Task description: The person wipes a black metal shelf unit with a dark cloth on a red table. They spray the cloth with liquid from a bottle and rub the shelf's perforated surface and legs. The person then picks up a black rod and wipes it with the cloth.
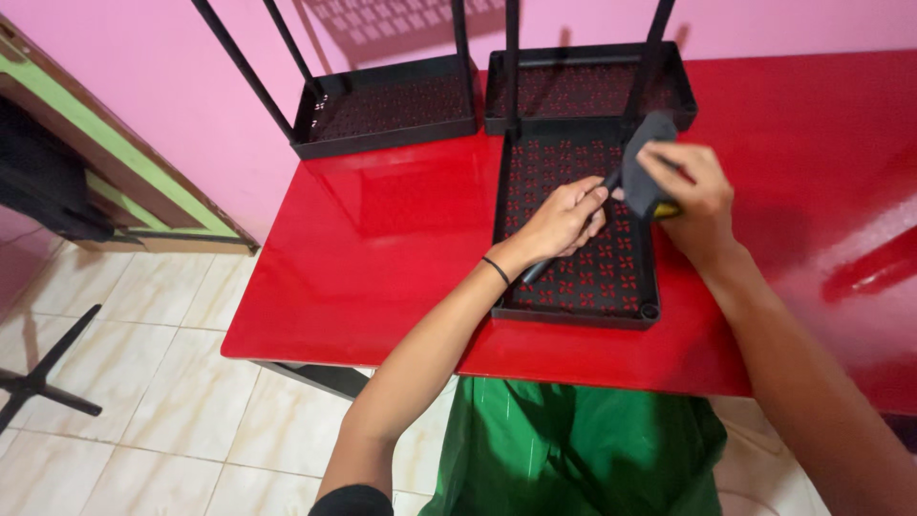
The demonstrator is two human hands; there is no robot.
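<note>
Left hand [564, 218] has its grip closed round a slim black rod [559, 250], held slanted over the perforated black tray [578, 287] flat on the glossy red table [382, 248]. Right hand [693, 196], just beside, wraps a dark grey cloth [642, 167] against the rod's upper end, steadied by the left. Two similar trays [392, 119] with upright posts stand beyond.

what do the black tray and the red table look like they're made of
Black tray: probably powder-coated sheet metal or moulded plastic; matte black, thin raised rim, regular punched pattern with red showing through. The look leaves it open. Red table: hard, glossy top, likely lacquered board or laminate; it mirrors the trays and wall.
</note>
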